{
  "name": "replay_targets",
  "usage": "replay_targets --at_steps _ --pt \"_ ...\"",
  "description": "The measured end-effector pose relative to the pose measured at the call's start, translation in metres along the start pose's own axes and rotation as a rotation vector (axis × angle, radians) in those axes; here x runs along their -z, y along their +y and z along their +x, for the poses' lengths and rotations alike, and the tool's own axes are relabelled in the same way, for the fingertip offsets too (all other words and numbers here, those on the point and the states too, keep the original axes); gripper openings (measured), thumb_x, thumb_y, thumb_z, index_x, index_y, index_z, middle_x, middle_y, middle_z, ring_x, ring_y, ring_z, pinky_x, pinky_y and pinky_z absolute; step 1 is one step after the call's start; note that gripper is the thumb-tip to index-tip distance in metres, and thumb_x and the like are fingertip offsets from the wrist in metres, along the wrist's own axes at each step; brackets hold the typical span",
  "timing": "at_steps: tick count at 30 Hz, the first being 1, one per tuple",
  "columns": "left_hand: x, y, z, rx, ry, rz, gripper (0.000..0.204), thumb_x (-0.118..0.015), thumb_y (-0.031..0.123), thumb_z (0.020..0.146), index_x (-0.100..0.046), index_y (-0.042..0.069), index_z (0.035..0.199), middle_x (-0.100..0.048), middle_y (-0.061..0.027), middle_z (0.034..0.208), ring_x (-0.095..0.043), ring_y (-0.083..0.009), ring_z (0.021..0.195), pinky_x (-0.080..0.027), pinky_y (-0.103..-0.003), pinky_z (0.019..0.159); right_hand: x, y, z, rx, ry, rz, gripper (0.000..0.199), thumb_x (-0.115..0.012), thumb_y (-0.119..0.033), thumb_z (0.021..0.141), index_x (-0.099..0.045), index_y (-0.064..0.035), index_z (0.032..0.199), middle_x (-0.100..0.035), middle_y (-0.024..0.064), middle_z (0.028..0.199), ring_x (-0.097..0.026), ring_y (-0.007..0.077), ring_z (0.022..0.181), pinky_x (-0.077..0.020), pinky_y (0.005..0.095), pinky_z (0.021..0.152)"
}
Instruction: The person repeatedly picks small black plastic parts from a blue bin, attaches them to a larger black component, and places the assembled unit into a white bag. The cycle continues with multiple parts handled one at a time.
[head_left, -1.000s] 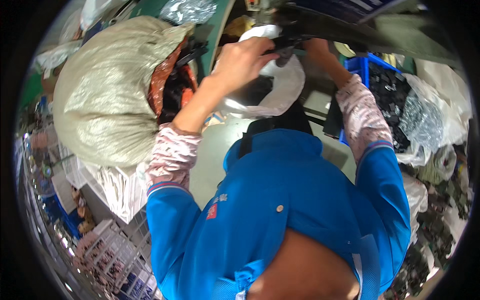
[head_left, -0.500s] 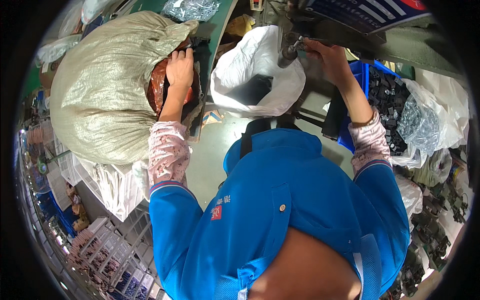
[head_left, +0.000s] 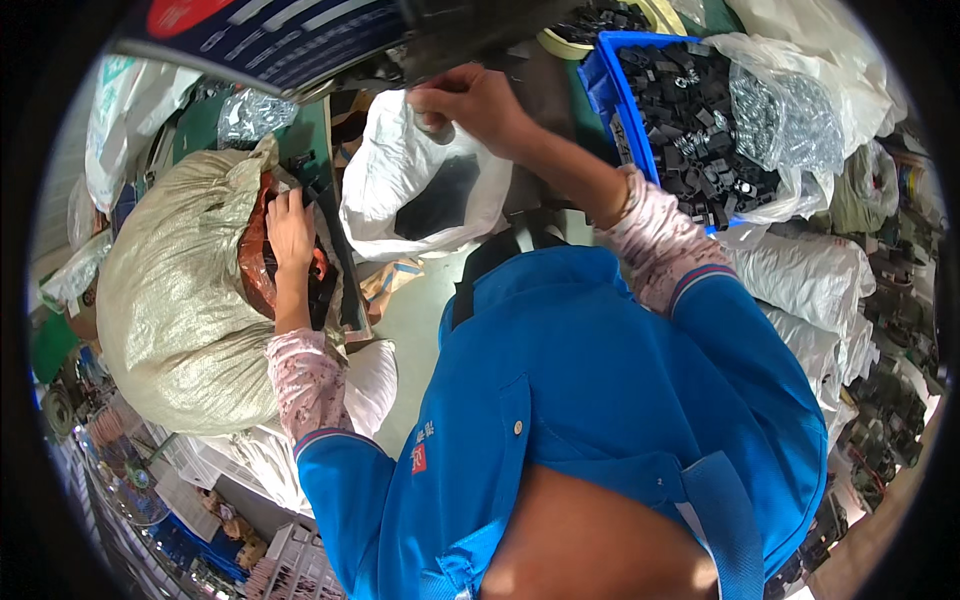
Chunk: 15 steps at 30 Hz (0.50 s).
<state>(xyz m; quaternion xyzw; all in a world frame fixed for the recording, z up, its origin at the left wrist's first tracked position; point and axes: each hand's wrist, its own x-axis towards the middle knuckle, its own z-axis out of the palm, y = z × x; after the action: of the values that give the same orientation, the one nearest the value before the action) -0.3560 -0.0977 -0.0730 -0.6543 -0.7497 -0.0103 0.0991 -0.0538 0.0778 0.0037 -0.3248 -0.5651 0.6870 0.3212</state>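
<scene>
The left grip [head_left: 290,228] is at the mouth of the sack [head_left: 175,310], fingers bent downward; whether they are closed on anything cannot be told, as their tips are hidden. Dark parts [head_left: 322,290] show in that mouth, just right of the wrist, with a red lining [head_left: 255,262] along its left side. The right grip [head_left: 432,108] is closed in a pinch, thumb against fingers, above the far right side of the white bag [head_left: 372,190]; whether something small is held there cannot be told.

The white bag stands open to the right of the sack, a dark mass [head_left: 440,200] low inside it. A patterned wrapper [head_left: 390,285] lies just near of the bag. Far of the right grip is a dark machine, partly cut off, with a blue panel [head_left: 320,45] reaching left.

To the right, well apart from the sack, is a blue bin [head_left: 597,85] of black parts [head_left: 680,150], a clear bag [head_left: 785,115] of shiny pieces lying over its right side. A yellow tub [head_left: 560,46] is just far of the bin. At far left, another clear bag [head_left: 255,117] lies on the green counter [head_left: 202,127].
</scene>
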Motion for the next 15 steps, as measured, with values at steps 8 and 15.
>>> replay_targets --at_steps 8,15 --pt "-0.006 0.016 -0.029 0.175 0.159 -0.496 0.043 -0.055 0.005 0.091 -0.041 -0.001 0.131 -0.052 -0.0214 0.124 -0.050 -0.0369 0.115 -0.042 -0.041 0.095 0.114 -0.007 -0.067 0.483 0.425 -0.942 0.023 -0.069 -0.017 0.079 -0.069 -0.0101 0.100 -0.067 0.0140 0.093 -0.065 0.0321 0.087 -0.0531 0.0364 0.074" --pt "0.022 0.089 -0.010 0.490 0.455 -1.162 0.029 -0.059 0.006 0.088 -0.042 -0.003 0.110 -0.059 -0.0122 0.105 -0.056 -0.0168 0.088 -0.046 -0.029 0.081 0.240 0.006 -0.094 0.278 0.209 -1.552 0.024 -0.062 -0.011 0.082 -0.063 -0.0087 0.106 -0.060 0.0113 0.098 -0.060 0.0317 0.093 -0.0524 0.0412 0.073"
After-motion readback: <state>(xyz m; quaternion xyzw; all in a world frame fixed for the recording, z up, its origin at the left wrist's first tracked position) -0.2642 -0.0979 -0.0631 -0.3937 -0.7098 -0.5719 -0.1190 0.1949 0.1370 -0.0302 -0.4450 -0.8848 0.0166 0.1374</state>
